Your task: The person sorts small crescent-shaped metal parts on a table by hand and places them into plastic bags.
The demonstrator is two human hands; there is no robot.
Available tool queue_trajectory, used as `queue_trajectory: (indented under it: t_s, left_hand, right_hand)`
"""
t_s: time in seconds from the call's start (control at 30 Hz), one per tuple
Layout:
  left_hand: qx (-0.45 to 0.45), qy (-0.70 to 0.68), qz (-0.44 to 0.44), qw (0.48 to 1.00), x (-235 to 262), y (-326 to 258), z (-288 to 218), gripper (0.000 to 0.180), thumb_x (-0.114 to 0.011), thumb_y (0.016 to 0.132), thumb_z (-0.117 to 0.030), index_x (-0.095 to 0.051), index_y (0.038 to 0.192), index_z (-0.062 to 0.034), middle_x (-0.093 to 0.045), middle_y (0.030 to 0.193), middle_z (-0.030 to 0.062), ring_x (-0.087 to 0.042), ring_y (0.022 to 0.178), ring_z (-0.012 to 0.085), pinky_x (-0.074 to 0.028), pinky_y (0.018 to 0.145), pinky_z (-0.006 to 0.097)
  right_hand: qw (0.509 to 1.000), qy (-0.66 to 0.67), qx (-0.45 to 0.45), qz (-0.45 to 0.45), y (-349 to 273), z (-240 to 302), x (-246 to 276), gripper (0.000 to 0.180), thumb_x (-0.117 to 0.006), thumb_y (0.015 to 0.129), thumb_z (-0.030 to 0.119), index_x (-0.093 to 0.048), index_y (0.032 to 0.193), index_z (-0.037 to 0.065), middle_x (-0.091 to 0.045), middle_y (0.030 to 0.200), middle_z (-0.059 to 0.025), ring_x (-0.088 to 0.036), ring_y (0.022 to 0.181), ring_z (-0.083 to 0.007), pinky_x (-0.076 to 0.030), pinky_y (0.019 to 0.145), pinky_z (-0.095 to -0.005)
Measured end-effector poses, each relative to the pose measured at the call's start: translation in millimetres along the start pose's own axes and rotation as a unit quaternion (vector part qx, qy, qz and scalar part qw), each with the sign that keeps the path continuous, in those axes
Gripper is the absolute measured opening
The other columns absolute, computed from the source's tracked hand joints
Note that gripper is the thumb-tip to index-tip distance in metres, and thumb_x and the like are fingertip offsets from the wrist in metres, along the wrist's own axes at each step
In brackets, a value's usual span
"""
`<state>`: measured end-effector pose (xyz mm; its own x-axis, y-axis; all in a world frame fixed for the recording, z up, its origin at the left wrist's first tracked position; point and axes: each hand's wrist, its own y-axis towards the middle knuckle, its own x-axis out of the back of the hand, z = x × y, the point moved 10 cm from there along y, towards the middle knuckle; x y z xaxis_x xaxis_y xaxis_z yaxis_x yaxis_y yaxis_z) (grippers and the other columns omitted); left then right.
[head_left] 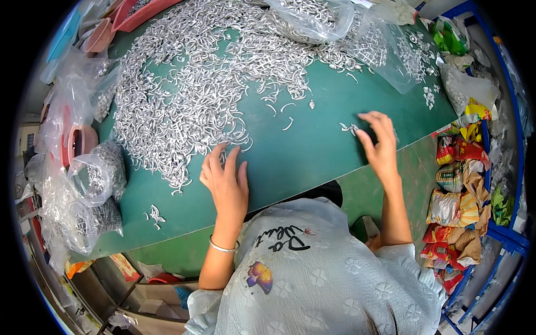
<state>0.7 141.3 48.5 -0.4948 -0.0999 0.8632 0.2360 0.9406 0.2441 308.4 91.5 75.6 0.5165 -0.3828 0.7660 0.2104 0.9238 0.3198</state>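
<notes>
A wide, loose pile of small curved silvery metal pieces (184,95) covers much of the green tabletop (290,151). At the pile's near right edge, my left hand (226,181) rests with its fingers apart, the fingertips among the outermost pieces. My right hand (382,148) hovers over the table's right side, thumb and forefinger spread. Just beside that thumb lies a small cluster of silvery pieces (349,128). Several single curved pieces (288,124) are scattered between the pile and my right hand. I make out nothing held in either hand.
Clear plastic bags of metal parts (100,173) stand along the table's left edge. Another clear bag (312,22) lies on the pile's far side. A red tray (139,14) sits far left. Right of the table, folded coloured sacks (455,206) lean by a blue rack (511,240).
</notes>
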Motion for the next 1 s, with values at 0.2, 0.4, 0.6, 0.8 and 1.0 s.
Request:
queue_trajectory:
  t_s: [0.2, 0.4, 0.6, 0.8, 1.0]
  left_hand:
    - [0.011, 0.005, 0.007, 1.0, -1, 2, 6, 0.035, -0.069, 0.082, -0.006, -0.063, 0.116, -0.0101, -0.052, 0.129, 0.0099, -0.046, 0.12, 0.0312, -0.033, 0.1, 0.044]
    - [0.008, 0.008, -0.006, 1.0, -2, -1, 9, 0.029, -0.068, 0.083, -0.006, -0.064, 0.112, -0.0081, -0.052, 0.129, 0.0098, -0.047, 0.119, 0.0303, -0.033, 0.1, 0.042]
    - [0.015, 0.006, -0.018, 1.0, 4, -4, 9, 0.028, -0.068, 0.083, -0.005, -0.064, 0.111, -0.0079, -0.052, 0.128, 0.0103, -0.048, 0.118, 0.0304, -0.033, 0.1, 0.042]
    - [0.003, -0.032, -0.031, 0.999, 8, -10, -2, 0.031, -0.069, 0.082, -0.003, -0.064, 0.112, -0.0084, -0.054, 0.125, 0.0101, -0.05, 0.117, 0.03, -0.033, 0.099, 0.04]
    - [-0.007, -0.123, 0.016, 0.992, 6, -20, -29, 0.035, -0.065, 0.083, 0.0, -0.06, 0.117, -0.007, -0.058, 0.117, 0.0104, -0.053, 0.11, 0.0291, -0.035, 0.095, 0.038]
  right_hand:
    - [0.998, 0.0, -0.01, 0.063, -4, -9, -16, 0.03, -0.069, 0.08, 0.004, -0.064, 0.11, 0.003, -0.055, 0.105, -0.0123, -0.051, 0.096, -0.0307, -0.043, 0.086, -0.0384]
    - [0.998, 0.017, -0.033, 0.058, -1, -14, -15, 0.018, -0.068, 0.079, 0.0, -0.062, 0.096, 0.0, -0.056, 0.098, -0.0119, -0.051, 0.09, -0.0295, -0.043, 0.08, -0.0373]
    - [0.991, 0.065, -0.103, 0.048, 1, -28, -12, 0.013, -0.068, 0.078, -0.003, -0.061, 0.089, 0.001, -0.058, 0.083, -0.0077, -0.052, 0.078, -0.0228, -0.043, 0.071, -0.0324]
    - [0.992, 0.083, -0.094, -0.023, 1, -15, 1, 0.017, -0.066, 0.081, -0.003, -0.068, 0.097, 0.003, -0.064, 0.086, -0.0058, -0.057, 0.072, -0.0168, -0.046, 0.066, -0.0306]
    - [0.972, 0.189, 0.071, 0.124, -21, 107, -92, 0.014, -0.069, 0.076, -0.003, -0.063, 0.088, 0.002, -0.064, 0.085, -0.0084, -0.058, 0.082, -0.029, -0.045, 0.075, -0.0366]
